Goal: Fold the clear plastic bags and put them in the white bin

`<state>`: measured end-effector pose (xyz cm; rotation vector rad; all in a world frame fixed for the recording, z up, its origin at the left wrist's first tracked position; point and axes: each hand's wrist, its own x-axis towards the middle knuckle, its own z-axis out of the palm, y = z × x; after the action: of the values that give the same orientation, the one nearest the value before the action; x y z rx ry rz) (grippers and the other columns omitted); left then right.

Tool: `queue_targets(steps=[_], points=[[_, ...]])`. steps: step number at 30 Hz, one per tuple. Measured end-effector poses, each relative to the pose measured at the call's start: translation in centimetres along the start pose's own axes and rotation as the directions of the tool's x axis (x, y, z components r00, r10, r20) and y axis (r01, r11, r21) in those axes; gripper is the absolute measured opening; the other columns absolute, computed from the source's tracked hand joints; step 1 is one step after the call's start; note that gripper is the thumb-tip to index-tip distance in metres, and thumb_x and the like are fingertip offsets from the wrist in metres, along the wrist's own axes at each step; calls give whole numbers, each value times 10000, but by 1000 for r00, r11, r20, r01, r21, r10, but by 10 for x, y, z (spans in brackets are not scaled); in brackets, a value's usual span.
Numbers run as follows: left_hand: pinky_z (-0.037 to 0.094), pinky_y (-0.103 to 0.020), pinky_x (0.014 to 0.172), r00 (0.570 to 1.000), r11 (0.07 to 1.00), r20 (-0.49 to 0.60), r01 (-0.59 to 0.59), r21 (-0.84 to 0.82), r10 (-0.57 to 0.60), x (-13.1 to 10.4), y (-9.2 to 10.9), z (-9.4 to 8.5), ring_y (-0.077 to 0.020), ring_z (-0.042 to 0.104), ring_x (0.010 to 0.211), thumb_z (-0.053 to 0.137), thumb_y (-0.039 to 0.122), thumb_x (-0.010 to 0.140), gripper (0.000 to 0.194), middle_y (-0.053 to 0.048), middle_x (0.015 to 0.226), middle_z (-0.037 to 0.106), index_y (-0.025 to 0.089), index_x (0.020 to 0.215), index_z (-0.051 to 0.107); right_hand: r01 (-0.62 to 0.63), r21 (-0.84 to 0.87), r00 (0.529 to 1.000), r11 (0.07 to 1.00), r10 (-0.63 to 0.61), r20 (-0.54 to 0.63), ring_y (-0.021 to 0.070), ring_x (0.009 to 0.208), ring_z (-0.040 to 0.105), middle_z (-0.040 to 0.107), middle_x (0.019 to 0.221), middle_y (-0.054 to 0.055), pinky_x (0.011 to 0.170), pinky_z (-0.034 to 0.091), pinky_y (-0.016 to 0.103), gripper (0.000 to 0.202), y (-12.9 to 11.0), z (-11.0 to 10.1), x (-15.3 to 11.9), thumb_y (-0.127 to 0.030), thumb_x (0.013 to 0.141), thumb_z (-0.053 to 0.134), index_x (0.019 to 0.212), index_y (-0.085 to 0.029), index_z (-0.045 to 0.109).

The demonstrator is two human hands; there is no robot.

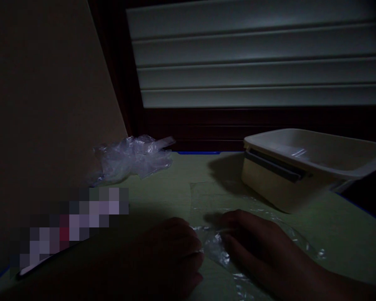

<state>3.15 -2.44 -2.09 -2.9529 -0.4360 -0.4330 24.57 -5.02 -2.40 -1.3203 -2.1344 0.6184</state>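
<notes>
Clear, thin plastic film (217, 246): white highlights. Flat, pale green tabletop (178, 192): blue edge (199, 153). Cream, rectangular plastic tub (266, 186): dark grey handle (272, 166). Crumpled, translucent plastic heap (136, 156): violet-white tint. Grey-white slatted panel (257, 75): dark horizontal lines, dark red-brown frame (207, 117).

The clear film (215, 244) looks glossy plastic, the tub (266, 182) smooth plastic.

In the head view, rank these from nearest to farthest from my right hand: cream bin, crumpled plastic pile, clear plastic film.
1. Clear plastic film: right at the right hand, spread across the tabletop.
2. Cream bin: beyond the hand, on the right side.
3. Crumpled plastic pile: far left corner.
</notes>
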Motion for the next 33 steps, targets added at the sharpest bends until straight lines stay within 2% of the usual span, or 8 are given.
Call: queue_targets(steps=[4,14,19,23,25,27,30,33], points=[[403,-274,832,999,1000,23,23,-5,-23,1,1,-2,-138,541,805,564,240,849,81,12,834,621,160,844,572,-12,-38,1000,999,11,-10,167,764,623,652,884,59,661,490,280,290,1,1,-1,-161,834,432,1118,-186,484],[383,-278,867,995,996,48,84,-31,-82,-1,2,-8,-144,524,822,589,258,831,107,9,871,610,159,860,562,-70,-112,997,991,68,-25,203,751,628,647,850,74,634,503,327,344,2,3,-2,-197,831,428,1175,-181,444],[376,-285,892,998,997,30,63,-53,-61,-1,-1,-5,-140,525,824,588,259,826,114,10,874,608,158,868,557,6,-233,963,973,-69,-262,224,910,565,521,1079,120,701,503,354,557,9,5,-5,-226,808,488,1299,-200,227],[381,-275,879,998,996,19,59,-63,-58,-1,1,-7,-141,523,816,568,234,838,80,8,861,607,158,861,554,142,-300,863,943,-267,-429,212,829,545,504,950,95,639,497,323,330,10,3,-7,-183,792,501,1097,-217,379],[388,-276,859,998,997,4,63,-53,-63,-1,2,-8,-148,526,808,576,230,830,80,1,856,610,153,830,557,238,-296,862,925,-341,-374,199,766,554,539,854,79,623,493,312,175,5,-1,-8,-142,803,466,955,-229,453],[390,-280,853,997,996,9,80,-43,-80,-1,2,-9,-155,528,819,582,220,822,78,-7,873,609,147,840,560,362,-278,894,890,-416,-166,193,758,576,599,823,78,653,499,310,157,-3,-6,-9,-125,822,439,901,-226,529],[398,-284,834,998,995,0,61,-82,-61,-1,1,-6,-151,527,806,564,205,822,71,-3,863,600,143,856,557,476,-225,880,850,-460,120,198,888,606,672,930,81,788,496,322,228,-16,-14,-9,-160,841,454,1003,-204,609],[393,-303,862,997,994,-36,62,-93,-65,-3,-1,-3,-154,527,821,521,210,848,100,-9,874,602,142,912,556,456,-208,889,865,-431,155,203,979,604,681,1017,87,871,471,333,274,-20,-16,-6,-211,857,451,1065,-197,628]])
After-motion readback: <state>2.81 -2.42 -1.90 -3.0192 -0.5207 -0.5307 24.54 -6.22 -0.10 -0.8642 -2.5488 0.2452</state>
